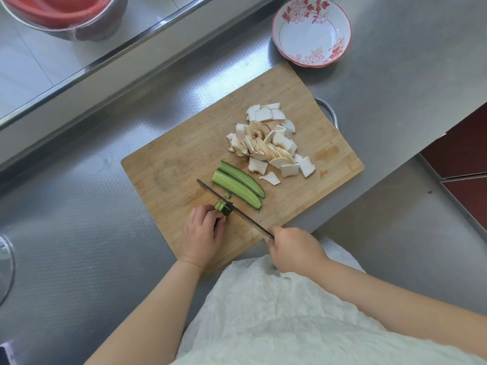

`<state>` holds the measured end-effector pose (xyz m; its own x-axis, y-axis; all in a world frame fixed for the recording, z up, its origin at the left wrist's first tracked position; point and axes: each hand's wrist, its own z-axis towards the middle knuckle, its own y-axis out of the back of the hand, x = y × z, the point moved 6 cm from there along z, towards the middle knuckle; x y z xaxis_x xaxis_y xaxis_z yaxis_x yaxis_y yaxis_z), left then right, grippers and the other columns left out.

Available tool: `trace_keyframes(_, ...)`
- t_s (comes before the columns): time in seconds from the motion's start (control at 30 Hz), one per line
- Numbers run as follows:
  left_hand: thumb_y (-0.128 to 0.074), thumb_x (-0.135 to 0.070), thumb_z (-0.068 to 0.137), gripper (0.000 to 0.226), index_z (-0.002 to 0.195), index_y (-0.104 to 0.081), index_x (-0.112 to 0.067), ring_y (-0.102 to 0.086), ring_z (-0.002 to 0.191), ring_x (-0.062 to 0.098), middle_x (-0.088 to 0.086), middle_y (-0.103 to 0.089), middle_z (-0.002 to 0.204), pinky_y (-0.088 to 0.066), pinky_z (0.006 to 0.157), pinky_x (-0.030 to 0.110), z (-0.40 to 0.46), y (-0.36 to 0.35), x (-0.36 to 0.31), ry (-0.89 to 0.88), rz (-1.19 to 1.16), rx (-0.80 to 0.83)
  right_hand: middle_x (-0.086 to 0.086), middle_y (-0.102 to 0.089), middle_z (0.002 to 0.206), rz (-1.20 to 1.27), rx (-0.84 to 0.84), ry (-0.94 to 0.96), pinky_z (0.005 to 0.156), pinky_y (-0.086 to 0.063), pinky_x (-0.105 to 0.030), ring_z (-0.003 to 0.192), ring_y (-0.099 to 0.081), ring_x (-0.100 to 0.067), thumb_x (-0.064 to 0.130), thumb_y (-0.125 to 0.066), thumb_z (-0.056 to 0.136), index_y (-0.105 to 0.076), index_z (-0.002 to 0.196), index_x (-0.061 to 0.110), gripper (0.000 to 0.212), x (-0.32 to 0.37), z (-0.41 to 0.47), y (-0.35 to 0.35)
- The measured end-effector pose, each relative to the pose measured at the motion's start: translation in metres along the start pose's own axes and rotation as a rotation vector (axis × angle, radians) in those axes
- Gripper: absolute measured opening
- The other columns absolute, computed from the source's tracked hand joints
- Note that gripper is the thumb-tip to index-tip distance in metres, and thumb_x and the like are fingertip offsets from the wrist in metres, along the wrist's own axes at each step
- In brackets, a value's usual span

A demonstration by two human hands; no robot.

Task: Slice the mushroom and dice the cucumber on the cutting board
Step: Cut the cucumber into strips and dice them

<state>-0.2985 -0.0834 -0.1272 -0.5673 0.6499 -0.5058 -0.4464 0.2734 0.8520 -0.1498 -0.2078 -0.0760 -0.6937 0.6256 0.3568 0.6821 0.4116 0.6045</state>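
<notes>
Cutting board (184, 159) sits diagonal at frame centre on steel surface (79, 233). Mushroom slices (268, 143) piled on board's right part, looks done. Two long cucumber strips (238, 187) lie side by side just left-below the pile, not yet diced. A short cucumber piece (223, 207) is at lower centre of board, one small cut bit (228, 195) just above it.

Left hand (204, 233) curled, fingertips pinching the short piece from its lower-left side. Right hand (292, 250) closed round knife handle, handle itself hidden in the fist. Knife (232, 208) blade runs diagonal up-left, edge on/against the piece right next to the left fingertips.

Handling, judged: cucumber firm, crisp, light, but wet flesh + waxy skin = slippery; the piece is short so little left to hold, prob. rolls if curved side down. Best hold from behind w/ curled fingertips, flat cut face on board. Mushroom slices soft, light, brittle-ish, break if pressed; scoop, don't pinch.

Red-flower bowl (312, 31) empty at upper right, off the board. Metal basin w/ red insert (66, 14) upper left.
</notes>
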Motion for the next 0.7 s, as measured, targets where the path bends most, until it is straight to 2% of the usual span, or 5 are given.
trace_keyframes(0.1,-0.051,-0.022,0.091,0.021,0.088,-0.064,-0.005,-0.049,0.084,0.022,0.008,-0.057,0.092,-0.044,0.069,0.031,0.001,0.0,-0.001,0.019,0.004,0.019,-0.01,-0.066,0.094,-0.084,-0.055,0.054,0.058,-0.036,-0.031,0.085,-0.062,-0.034,0.026,-0.038,0.1,-0.057,0.105,0.014,0.023,0.007,-0.003,0.002)
trace_keyframes(0.17,-0.05,-0.022,0.09,0.021,0.087,-0.063,-0.005,-0.047,0.084,0.022,0.008,-0.057,0.091,-0.044,0.069,0.031,0.002,0.0,-0.002,0.033,0.017,0.025,-0.011,-0.067,0.096,-0.112,-0.056,0.061,0.056,-0.034,-0.03,0.086,-0.062,-0.034,0.025,-0.038,0.1,-0.057,0.108,0.013,0.024,0.008,-0.003,0.001)
trace_keyframes(0.47,-0.046,-0.025,0.091,0.026,0.09,-0.063,-0.004,-0.046,0.087,0.021,0.009,-0.058,0.094,-0.043,0.072,0.03,0.005,-0.001,-0.002,0.051,0.031,0.063,-0.011,-0.065,0.096,-0.145,0.01,0.022,0.043,-0.021,-0.027,0.082,-0.061,-0.031,0.019,-0.04,0.098,-0.056,0.105,0.011,0.019,0.008,-0.001,-0.004)
trace_keyframes(0.6,-0.048,-0.02,0.091,0.021,0.091,-0.062,-0.005,-0.048,0.087,0.023,0.009,-0.057,0.094,-0.044,0.073,0.031,0.004,-0.003,0.001,0.035,0.018,0.058,-0.01,-0.063,0.096,-0.137,0.043,-0.022,0.047,-0.026,-0.027,0.072,-0.048,-0.027,0.016,-0.041,0.098,-0.056,0.099,0.011,0.016,0.008,0.003,-0.007)
trace_keyframes(0.7,-0.048,-0.018,0.09,0.021,0.091,-0.063,-0.004,-0.05,0.086,0.025,0.01,-0.057,0.095,-0.043,0.074,0.032,0.003,-0.004,0.002,0.041,0.023,0.074,-0.009,-0.059,0.089,-0.108,0.055,-0.063,0.049,-0.03,-0.028,0.075,-0.051,-0.027,0.015,-0.042,0.098,-0.049,0.087,0.015,0.013,0.006,0.005,-0.01)
